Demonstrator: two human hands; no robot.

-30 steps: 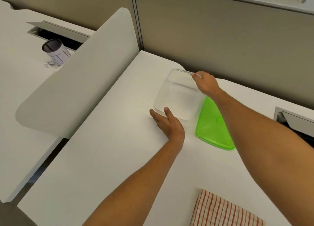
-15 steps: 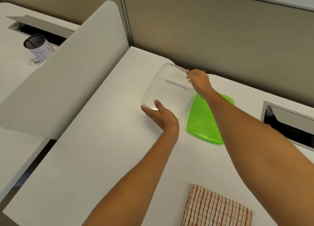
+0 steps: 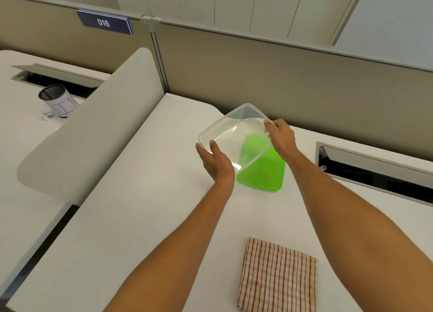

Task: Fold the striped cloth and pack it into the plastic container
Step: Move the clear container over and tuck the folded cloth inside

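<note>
While the right hand (image 3: 281, 139) pinches the far rim and the left hand (image 3: 216, 163) cups the near corner, thumb over the edge, the plastic container (image 3: 230, 136) hangs tilted above the desk (image 3: 140, 206), partly over the green lid (image 3: 264, 171). Near the body, well apart from it, lies the striped cloth (image 3: 276, 276), already folded into a rectangle. Folding looks done; packing is in hand. Next, the container should come down level beside the cloth, freeing a hand to lift it in.

Your hands hold the container (image 3: 230, 138) above the desk (image 3: 145, 218), over the lid (image 3: 264, 171); the folded cloth (image 3: 276, 276) lies nearer you.
</note>
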